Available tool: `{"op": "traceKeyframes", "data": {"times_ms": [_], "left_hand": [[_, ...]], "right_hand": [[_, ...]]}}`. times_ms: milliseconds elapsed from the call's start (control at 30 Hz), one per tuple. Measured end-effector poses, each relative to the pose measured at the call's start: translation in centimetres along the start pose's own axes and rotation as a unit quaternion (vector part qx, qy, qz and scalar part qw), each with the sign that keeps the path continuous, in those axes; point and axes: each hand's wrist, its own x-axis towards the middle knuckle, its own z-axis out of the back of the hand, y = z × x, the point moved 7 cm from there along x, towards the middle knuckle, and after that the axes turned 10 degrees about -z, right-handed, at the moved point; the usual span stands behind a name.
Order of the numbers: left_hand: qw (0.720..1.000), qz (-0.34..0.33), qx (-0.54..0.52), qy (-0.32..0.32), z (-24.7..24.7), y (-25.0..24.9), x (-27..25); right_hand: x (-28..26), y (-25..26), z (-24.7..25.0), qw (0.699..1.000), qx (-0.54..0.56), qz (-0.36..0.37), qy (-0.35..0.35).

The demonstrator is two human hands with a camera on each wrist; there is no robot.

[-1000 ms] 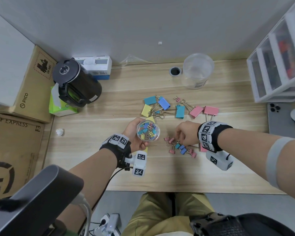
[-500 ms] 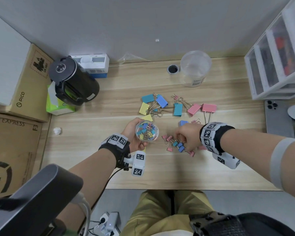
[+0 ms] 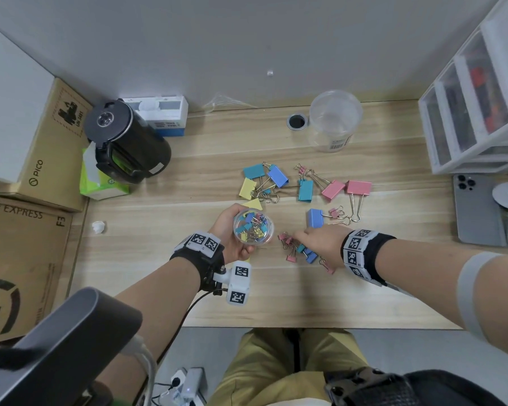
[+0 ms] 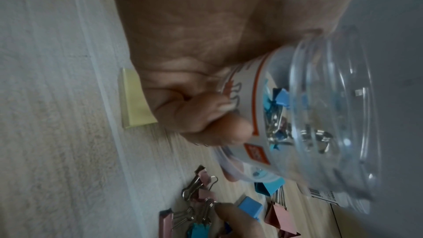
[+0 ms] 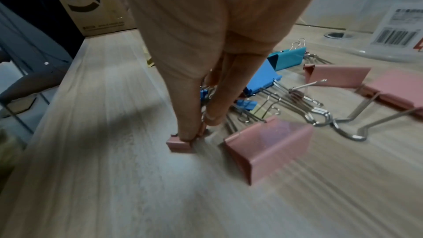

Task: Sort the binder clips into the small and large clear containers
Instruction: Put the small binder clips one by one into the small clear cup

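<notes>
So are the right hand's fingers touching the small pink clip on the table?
Touching. The right wrist view shows the fingers pressed onto the top of the small pink clip, no gap between them.

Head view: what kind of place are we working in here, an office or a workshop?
Most likely an office or home desk: a light wood-grain desk against a plain wall, cardboard shipping boxes stacked on the left, and a white plastic drawer unit on the right.

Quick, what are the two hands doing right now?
Left hand: grips the small clear container of little clips.
Right hand: fingertips pinch a small pink clip on the desk.
</notes>
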Motion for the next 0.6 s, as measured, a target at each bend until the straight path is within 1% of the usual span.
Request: {"op": "traceKeyframes", "data": {"times_ms": [100,167,267,333,467,600], "left_hand": [[1.000,-0.001,-0.007,-0.003,0.3,0.0,0.1],[1.000,0.000,-0.007,-0.004,0.5,0.2,0.2],[1.000,-0.001,-0.007,0.001,0.8,0.3,0.3],[1.000,-0.001,-0.008,0.002,1.1,0.4,0.2],[1.000,-0.002,-0.011,0.002,1.6,0.6,0.4],[1.000,-0.001,-0.013,-0.006,1.8,0.7,0.5]], "right_hand": [[0.9,0.3,0.1,0.998,0.062,-0.014,-0.014],[1.5,0.4,0.6,0.993,0.109,-0.022,-0.045],[2.0,0.3,1.5,0.986,0.136,-0.037,-0.090],[2.1,0.4,1.9,0.986,0.129,-0.037,-0.104],[2.4,0.9,1.9,0.991,0.079,-0.016,-0.106],[3.1,1.9,1.6,0.995,0.029,0.006,-0.094]]}}
